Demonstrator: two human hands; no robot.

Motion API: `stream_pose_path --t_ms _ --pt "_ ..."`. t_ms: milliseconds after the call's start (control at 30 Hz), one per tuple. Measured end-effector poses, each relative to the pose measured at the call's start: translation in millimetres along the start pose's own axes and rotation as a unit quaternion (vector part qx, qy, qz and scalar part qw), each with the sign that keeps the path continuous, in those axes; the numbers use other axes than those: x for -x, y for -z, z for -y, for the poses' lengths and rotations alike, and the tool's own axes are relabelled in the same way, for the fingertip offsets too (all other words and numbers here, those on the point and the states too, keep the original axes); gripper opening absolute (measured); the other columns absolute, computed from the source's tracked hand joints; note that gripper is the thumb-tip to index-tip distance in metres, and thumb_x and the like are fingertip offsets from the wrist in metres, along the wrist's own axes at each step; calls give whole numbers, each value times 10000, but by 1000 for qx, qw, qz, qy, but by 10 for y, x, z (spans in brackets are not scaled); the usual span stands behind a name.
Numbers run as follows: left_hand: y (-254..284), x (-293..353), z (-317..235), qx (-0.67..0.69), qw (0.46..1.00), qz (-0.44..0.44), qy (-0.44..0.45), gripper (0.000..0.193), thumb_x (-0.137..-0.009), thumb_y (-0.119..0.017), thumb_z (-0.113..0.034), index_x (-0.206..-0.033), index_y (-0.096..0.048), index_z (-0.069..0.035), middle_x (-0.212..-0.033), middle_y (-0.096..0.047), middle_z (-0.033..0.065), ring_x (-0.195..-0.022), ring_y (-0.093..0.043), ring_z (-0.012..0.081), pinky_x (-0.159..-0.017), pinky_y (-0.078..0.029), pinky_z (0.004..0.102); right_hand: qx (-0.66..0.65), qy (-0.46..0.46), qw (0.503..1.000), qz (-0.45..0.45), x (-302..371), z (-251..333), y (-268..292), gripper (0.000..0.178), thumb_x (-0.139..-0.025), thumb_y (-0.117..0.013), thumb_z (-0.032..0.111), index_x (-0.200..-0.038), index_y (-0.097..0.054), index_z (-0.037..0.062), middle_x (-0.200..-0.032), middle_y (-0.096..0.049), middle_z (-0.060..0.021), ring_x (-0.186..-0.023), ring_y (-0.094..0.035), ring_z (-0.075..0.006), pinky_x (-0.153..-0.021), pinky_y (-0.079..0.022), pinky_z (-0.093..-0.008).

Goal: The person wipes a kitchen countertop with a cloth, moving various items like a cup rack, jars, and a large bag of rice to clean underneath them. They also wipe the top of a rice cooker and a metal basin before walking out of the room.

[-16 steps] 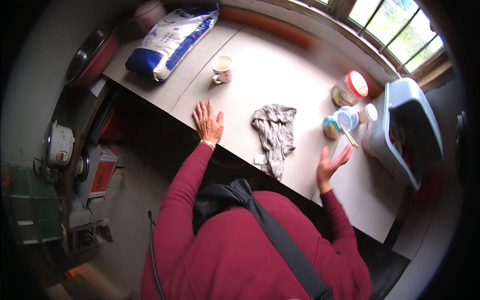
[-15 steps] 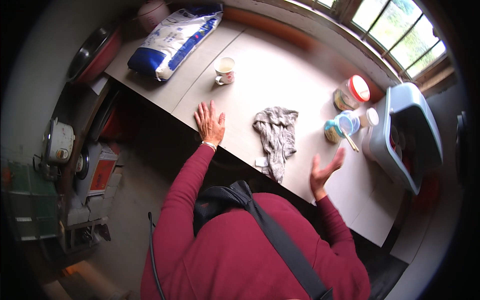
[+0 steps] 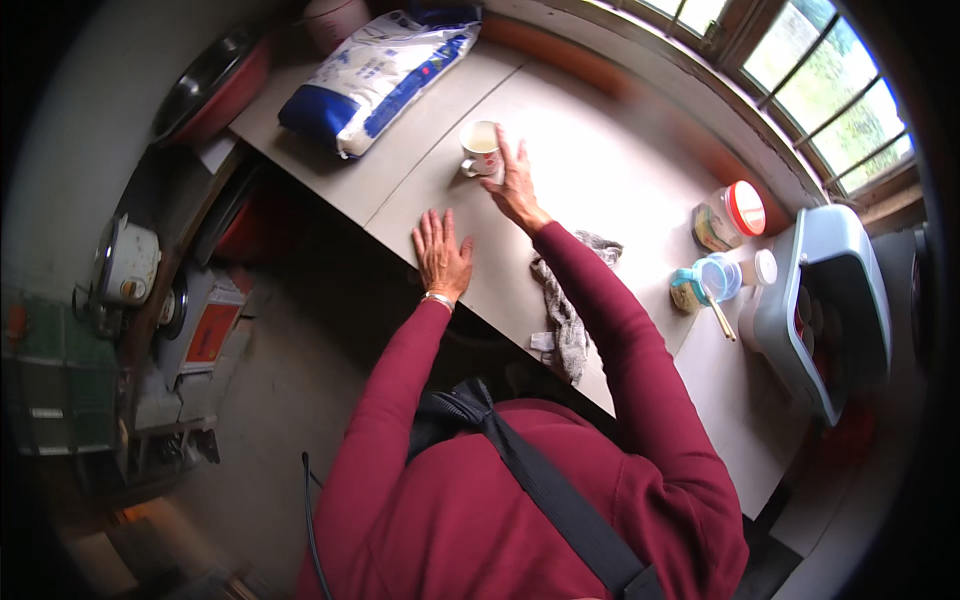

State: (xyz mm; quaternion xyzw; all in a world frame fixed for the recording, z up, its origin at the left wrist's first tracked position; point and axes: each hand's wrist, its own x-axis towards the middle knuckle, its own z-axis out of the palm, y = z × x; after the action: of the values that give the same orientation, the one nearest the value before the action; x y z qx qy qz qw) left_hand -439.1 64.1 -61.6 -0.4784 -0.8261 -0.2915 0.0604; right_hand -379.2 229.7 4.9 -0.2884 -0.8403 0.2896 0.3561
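Note:
My left hand [image 3: 442, 262] lies flat near the counter's front edge, fingers stretched out, holding nothing. At the right side of a white mug [image 3: 481, 150] with red marks and pale contents is my right hand [image 3: 515, 188]. Its fingers are straight and its thumb is apart, near the mug's handle side; they are not wrapped round it, and I cannot tell how firmly they touch. The mug stands upright. Beneath my right forearm lies a crumpled grey cloth [image 3: 567, 335], partly hidden by the sleeve.
A blue-and-white bag [image 3: 375, 80] lies at the back left, beside a metal basin [image 3: 210, 80]. To the right are a red-lidded jar [image 3: 728, 216], a small jar with a blue lid [image 3: 688, 290] and a grey-blue bin [image 3: 815, 310]. The counter's front edge [image 3: 500, 340] runs before me.
My right hand has moved left and away from me, from beside the small jars to the mug, its forearm now crossing over the cloth. My left hand stays flat on the counter.

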Motion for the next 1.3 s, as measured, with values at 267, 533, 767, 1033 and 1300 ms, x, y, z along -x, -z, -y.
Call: stream_pose_path --t_ms 267,533,767,1033,1300 --pt "-16 17 7 -6 1000 6 -8 620 -914 -414 -417 -1389 -295 -37 -1422 -298 221 -1346 -211 361 -1100 -107 502 56 71 996 -25 -258 -400 -236 465 -627 -709 62 -1079 -602 33 -1300 -362 -306 -1129 -458 -454 -1002 -371 -445" --pt "-3 15 49 -24 1000 -10 -11 635 -909 -433 -406 -1404 -278 -40 -1418 -310 217 -1347 -225 343 -1099 -133 496 154 64 970 -179 380 -83 771 394 -656 -766 147 -1016 -625 74 -1163 -503 -247 -1092 -476 -408 -872 -469 -419" --pt "-93 14 59 -48 999 -10 -20 630 -915 -422 -410 -1413 -263 -60 -1429 -296 217 -1355 -213 337 -1104 -117 488 276 -6 936 -217 1232 107 1792 395 -653 -767 177 -1015 -652 70 -1106 -504 -259 -1101 -467 -395 -869 -447 -429" --pt "-122 16 92 -43 998 -3 -35 620 -929 -377 -443 -1416 -268 -75 -1444 -269 212 -1362 -196 339 -1103 -104 494 209 -4 959 -193 2556 432 2168 419 -585 -821 104 -969 -654 78 -1219 -443 -226 -1066 -512 -353 -819 -479 -389" --pt "-159 20 192 -61 996 26 -52 616 -942 -336 -446 -1420 -252 -67 -1444 -250 240 -1367 -174 359 -1099 -92 510 278 -150 906 -282 3534 469 2718 388 -605 -801 85 -969 -668 64 -1206 -447 -214 -1044 -532 -353 -845 -486 -381"
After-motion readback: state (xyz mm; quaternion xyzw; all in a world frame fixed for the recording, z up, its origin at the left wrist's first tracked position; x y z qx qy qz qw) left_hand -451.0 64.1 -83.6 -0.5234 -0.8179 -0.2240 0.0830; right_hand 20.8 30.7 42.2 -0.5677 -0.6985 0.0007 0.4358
